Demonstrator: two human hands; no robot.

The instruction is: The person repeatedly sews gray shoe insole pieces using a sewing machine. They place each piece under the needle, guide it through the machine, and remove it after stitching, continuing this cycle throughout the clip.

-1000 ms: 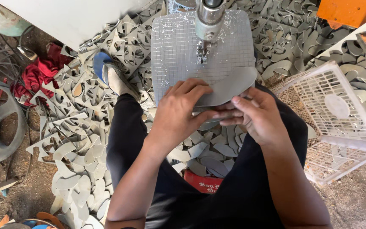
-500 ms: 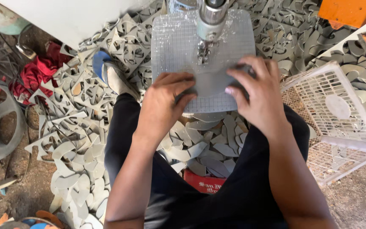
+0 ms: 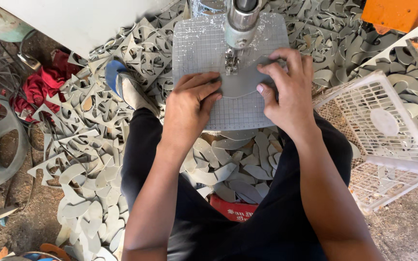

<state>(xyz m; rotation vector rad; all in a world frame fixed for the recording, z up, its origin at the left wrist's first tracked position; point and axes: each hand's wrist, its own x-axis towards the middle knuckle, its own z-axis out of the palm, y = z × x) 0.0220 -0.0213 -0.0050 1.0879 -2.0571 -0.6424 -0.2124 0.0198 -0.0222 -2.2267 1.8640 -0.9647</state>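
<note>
In the upper middle of the frame, a grey curved piece (image 3: 240,82) lies flat on the gridded plate (image 3: 204,43) of the counter, its long axis running left to right under the machine's presser foot (image 3: 231,62). The left hand (image 3: 189,104) presses its left end with fingers spread flat, and the right hand (image 3: 286,87) pins the right end likewise, both about equally near the foot. Whether the needle is down in the piece is hard to tell; a white plastic basket (image 3: 388,125) stands at right amid grey offcuts (image 3: 97,145).
</note>
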